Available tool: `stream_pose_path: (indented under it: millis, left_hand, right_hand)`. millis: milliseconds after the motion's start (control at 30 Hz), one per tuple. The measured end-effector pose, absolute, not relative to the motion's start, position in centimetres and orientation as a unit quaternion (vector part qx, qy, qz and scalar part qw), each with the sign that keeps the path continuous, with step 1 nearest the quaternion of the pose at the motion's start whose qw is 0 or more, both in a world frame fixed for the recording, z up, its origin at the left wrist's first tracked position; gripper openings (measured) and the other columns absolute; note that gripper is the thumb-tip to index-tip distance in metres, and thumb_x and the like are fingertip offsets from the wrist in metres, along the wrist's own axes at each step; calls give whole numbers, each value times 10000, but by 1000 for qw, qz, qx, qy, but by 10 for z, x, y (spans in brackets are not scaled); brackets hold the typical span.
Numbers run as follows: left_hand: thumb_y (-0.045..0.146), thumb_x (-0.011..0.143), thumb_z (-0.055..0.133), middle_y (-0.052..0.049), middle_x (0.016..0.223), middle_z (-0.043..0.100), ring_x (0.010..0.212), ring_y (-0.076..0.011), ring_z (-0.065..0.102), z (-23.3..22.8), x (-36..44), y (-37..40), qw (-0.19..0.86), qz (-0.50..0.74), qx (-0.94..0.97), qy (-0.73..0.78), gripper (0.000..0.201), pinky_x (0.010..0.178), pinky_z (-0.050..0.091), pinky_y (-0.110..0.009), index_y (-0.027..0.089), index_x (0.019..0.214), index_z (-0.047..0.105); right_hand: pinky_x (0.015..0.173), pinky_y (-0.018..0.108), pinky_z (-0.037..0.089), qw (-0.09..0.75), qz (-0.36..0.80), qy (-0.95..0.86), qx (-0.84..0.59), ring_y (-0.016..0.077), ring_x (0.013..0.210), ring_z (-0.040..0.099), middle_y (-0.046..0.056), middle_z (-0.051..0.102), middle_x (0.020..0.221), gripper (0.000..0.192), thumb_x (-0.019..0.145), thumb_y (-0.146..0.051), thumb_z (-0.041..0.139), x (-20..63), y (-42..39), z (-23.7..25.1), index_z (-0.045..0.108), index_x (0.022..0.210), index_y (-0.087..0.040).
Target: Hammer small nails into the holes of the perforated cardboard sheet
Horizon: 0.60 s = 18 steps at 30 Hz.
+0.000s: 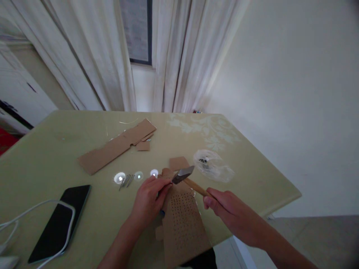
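My right hand [224,207] grips the wooden handle of a small hammer [183,174], whose metal head hangs just above the top of a perforated cardboard piece [183,224]. That cardboard lies at the table's near edge and is dotted with rows of small holes. My left hand [150,200] rests on its upper left part, fingers pinched close under the hammer head; whatever they pinch is too small to see. A few loose nails [126,180] lie left of my left hand.
On the yellow-green table [56,149] lie a long cardboard strip [117,145], small cardboard scraps [178,163], a clear plastic bag [213,165], a black phone [60,220] with a white cable [30,209] over it. Curtains hang behind; the table's right edge drops off.
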<state>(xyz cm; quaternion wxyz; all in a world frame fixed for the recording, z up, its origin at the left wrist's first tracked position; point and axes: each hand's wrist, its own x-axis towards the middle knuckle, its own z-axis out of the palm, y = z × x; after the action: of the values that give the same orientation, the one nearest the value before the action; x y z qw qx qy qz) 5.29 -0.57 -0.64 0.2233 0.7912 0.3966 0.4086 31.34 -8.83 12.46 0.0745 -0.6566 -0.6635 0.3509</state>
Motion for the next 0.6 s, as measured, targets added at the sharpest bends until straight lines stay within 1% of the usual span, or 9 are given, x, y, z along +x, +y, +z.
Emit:
stream_pose_path:
  millis: [100,200,400,533,600]
  left_hand:
    - [230,1069,616,2,1041,843,877,-230,736,-6,53,-6,217,408,795,394,159,874,544,-402,262,1097,769]
    - [220,1072,610,4,1066,846,920,-230,754,-6,54,-6,217,414,793,392,160,935,537,-417,259,1100,762]
    - [214,1073,601,-21,1065,831,921,-228,728,-8,56,-6,224,412,788,399,158,929,533,-412,237,1083,756]
    - [231,1078,596,-38,1076,832,943,-237,732,-9,56,-7,224,413,789,396,171,945,533,-419,233,1091,767]
    - [230,1079,597,-36,1071,834,932,-237,736,-10,55,-7,222,413,790,394,169,943,532,-423,232,1095,765]
  right_hand:
    - [838,382,450,75,336,-668,-660,254,905,634,45,671,873,492,1125,-572,334,309,-87,127,649,932,-247]
    - [840,386,451,90,333,-659,-668,259,917,636,47,666,885,493,1119,-591,333,307,-88,130,650,958,-250]
    - [832,405,431,52,332,-665,-667,269,894,634,53,671,867,447,1117,-525,344,305,-87,129,627,915,-244]
    - [832,392,427,85,326,-661,-670,266,908,629,42,660,873,491,1114,-596,333,308,-88,130,647,949,-257]
    - [843,389,426,94,329,-663,-666,266,923,629,42,667,886,493,1115,-600,334,308,-87,130,653,958,-259]
